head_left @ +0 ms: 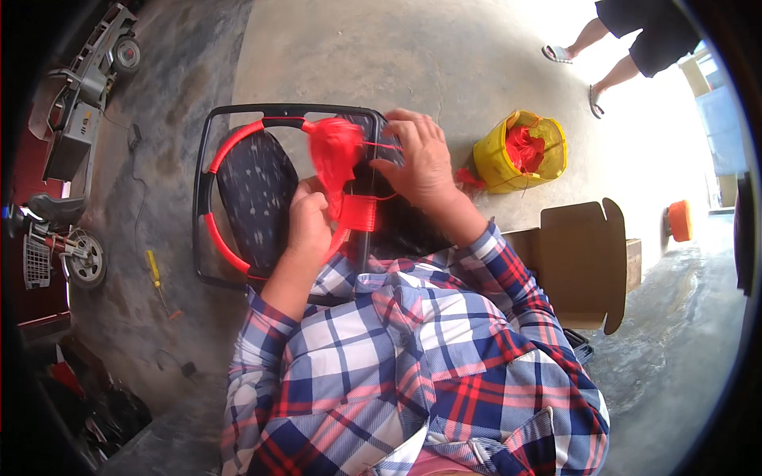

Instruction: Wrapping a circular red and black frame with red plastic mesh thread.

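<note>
Black-and-red ring, hard-looking, with red wrapping along its curve: overlaps the black metal frame with rounded corners; probably stiff and light, best held on a wrapped stretch.
Bright red, loose bundle of thin material: hangs at the ring's right side, blurred; likely soft, slippery, easily tangled, best taken near its narrow lower end.
Left hand: curled narrow beside that end; its exact hold cannot be told.
Right hand: half-curled, thin red strand reaching it; pinch unclear.

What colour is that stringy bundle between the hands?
The stringy bundle is bright red, as the head view shows.
</note>
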The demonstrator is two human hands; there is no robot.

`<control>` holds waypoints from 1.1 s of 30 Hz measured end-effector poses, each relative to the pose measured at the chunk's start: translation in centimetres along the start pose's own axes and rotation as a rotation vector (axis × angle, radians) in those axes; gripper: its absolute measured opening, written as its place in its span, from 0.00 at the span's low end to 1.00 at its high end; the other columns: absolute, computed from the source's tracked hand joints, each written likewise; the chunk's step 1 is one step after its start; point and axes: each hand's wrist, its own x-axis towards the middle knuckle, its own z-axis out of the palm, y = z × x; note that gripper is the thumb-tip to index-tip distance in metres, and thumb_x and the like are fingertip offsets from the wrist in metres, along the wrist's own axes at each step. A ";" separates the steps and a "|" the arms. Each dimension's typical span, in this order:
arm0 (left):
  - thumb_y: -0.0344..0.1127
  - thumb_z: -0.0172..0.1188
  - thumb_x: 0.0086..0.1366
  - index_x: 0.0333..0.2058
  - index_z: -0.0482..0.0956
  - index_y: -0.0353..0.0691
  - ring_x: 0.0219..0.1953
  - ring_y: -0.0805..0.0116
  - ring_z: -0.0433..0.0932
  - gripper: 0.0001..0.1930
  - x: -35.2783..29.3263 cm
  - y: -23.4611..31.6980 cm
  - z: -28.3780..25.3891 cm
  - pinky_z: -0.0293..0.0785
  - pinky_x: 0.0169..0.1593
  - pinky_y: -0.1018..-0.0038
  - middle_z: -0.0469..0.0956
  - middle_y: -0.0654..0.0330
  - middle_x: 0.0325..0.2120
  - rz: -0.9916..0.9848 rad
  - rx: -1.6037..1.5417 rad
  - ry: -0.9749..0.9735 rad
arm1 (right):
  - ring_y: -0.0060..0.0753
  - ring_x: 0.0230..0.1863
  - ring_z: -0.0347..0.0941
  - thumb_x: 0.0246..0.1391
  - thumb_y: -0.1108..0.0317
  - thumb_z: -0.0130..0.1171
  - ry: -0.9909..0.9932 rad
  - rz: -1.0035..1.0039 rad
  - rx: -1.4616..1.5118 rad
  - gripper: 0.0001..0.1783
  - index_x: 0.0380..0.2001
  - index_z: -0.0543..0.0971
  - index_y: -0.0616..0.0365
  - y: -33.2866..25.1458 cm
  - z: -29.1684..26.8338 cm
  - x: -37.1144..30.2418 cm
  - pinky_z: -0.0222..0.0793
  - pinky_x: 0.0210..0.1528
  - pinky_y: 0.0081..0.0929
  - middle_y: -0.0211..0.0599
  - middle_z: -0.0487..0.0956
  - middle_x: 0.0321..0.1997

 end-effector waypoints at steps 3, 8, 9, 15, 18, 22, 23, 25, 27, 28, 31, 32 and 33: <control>0.16 0.43 0.44 0.46 0.70 0.34 0.39 0.64 0.78 0.26 0.1 -0.2 -0.4 0.77 0.42 0.68 0.76 0.56 0.39 -0.086 0.002 0.038 | 0.42 0.49 0.68 0.34 0.61 0.70 -0.183 0.145 0.064 0.22 0.37 0.79 0.52 1.6 0.4 -2.6 0.66 0.47 0.36 0.33 0.73 0.43; 0.18 0.44 0.48 0.49 0.70 0.35 0.42 0.63 0.78 0.26 0.5 -0.1 -1.2 0.75 0.50 0.66 0.76 0.56 0.43 -0.245 -0.050 -0.138 | 0.44 0.42 0.71 0.36 0.58 0.68 -0.444 0.022 0.203 0.22 0.35 0.81 0.57 0.6 0.4 -3.3 0.69 0.45 0.37 0.39 0.75 0.36; 0.18 0.44 0.48 0.49 0.70 0.35 0.42 0.63 0.78 0.26 0.4 0.2 -0.9 0.75 0.50 0.66 0.76 0.56 0.43 -0.245 -0.048 -0.138 | 0.42 0.43 0.71 0.36 0.54 0.68 -0.447 0.025 0.205 0.22 0.34 0.81 0.57 0.7 0.5 -3.3 0.68 0.46 0.38 0.38 0.75 0.36; 0.23 0.47 0.52 0.46 0.72 0.30 0.41 0.58 0.78 0.20 0.1 0.1 -0.8 0.75 0.48 0.65 0.77 0.50 0.40 -0.318 -0.248 -0.165 | 0.40 0.42 0.74 0.41 0.59 0.65 -0.257 0.291 0.568 0.18 0.35 0.80 0.58 1.0 0.5 -4.8 0.68 0.47 0.29 0.41 0.75 0.38; 0.24 0.47 0.54 0.44 0.72 0.29 0.40 0.57 0.79 0.17 0.1 0.9 -0.6 0.75 0.48 0.64 0.78 0.51 0.38 -0.517 -0.303 -0.238 | 0.33 0.39 0.75 0.45 0.65 0.62 -0.148 0.496 0.877 0.13 0.33 0.79 0.61 2.3 0.2 -5.5 0.68 0.47 0.25 0.36 0.78 0.35; 0.26 0.48 0.57 0.43 0.74 0.33 0.39 0.59 0.80 0.14 0.0 0.4 -1.0 0.77 0.48 0.64 0.79 0.53 0.35 -0.465 -0.313 -0.258 | 0.28 0.33 0.72 0.48 0.67 0.56 0.073 0.916 1.704 0.14 0.36 0.76 0.66 4.5 -3.2 -6.2 0.67 0.41 0.25 0.38 0.78 0.36; 0.27 0.47 0.58 0.43 0.73 0.33 0.39 0.60 0.80 0.14 0.1 0.1 -1.4 0.77 0.48 0.65 0.79 0.53 0.36 -0.429 -0.330 -0.249 | 0.31 0.31 0.68 0.48 0.60 0.55 0.271 1.058 1.686 0.15 0.31 0.75 0.63 3.3 -4.2 -5.5 0.65 0.38 0.32 0.39 0.75 0.36; 0.27 0.47 0.59 0.43 0.73 0.33 0.40 0.61 0.80 0.13 0.1 0.0 -1.0 0.77 0.48 0.65 0.79 0.53 0.37 -0.387 -0.282 -0.247 | 0.36 0.31 0.66 0.46 0.51 0.54 -0.110 0.416 1.935 0.20 0.26 0.73 0.61 7.7 -5.3 -7.7 0.63 0.38 0.38 0.39 0.71 0.32; 0.27 0.47 0.59 0.43 0.72 0.33 0.40 0.61 0.80 0.13 0.0 0.3 -0.6 0.76 0.48 0.65 0.79 0.53 0.37 -0.339 -0.227 -0.239 | 0.32 0.28 0.58 0.44 0.42 0.58 0.614 -0.316 2.766 0.24 0.25 0.67 0.52 6.7 -2.0 -8.3 0.57 0.32 0.34 0.30 0.62 0.26; 0.26 0.46 0.59 0.43 0.71 0.34 0.41 0.61 0.80 0.13 -0.1 0.5 -0.3 0.76 0.49 0.65 0.78 0.53 0.38 -0.322 -0.205 -0.227 | 0.36 0.29 0.61 0.45 0.43 0.55 0.232 0.008 2.414 0.24 0.25 0.68 0.56 8.9 -5.5 -8.3 0.59 0.34 0.37 0.34 0.65 0.27; 0.25 0.47 0.58 0.43 0.70 0.34 0.40 0.61 0.79 0.13 -0.5 1.2 0.7 0.76 0.48 0.65 0.78 0.53 0.38 -0.318 -0.181 -0.199 | 0.40 0.36 0.69 0.51 0.53 0.52 0.017 0.446 2.038 0.18 0.30 0.71 0.59 7.9 -11.8 -5.4 0.66 0.38 0.40 0.41 0.71 0.35; 0.25 0.48 0.57 0.44 0.70 0.34 0.39 0.62 0.78 0.14 -0.7 1.3 0.8 0.76 0.46 0.66 0.77 0.54 0.37 -0.326 -0.174 -0.183 | 0.40 0.38 0.71 0.51 0.59 0.53 0.150 0.650 1.982 0.14 0.33 0.71 0.59 6.3 -11.8 -4.8 0.69 0.40 0.39 0.43 0.73 0.40; 0.25 0.48 0.57 0.44 0.70 0.34 0.39 0.62 0.78 0.14 -0.6 1.1 0.6 0.76 0.46 0.66 0.77 0.54 0.37 -0.331 -0.172 -0.185 | 0.40 0.41 0.73 0.52 0.66 0.55 0.282 0.848 1.908 0.11 0.37 0.71 0.59 5.1 -11.2 -4.4 0.71 0.43 0.38 0.44 0.74 0.45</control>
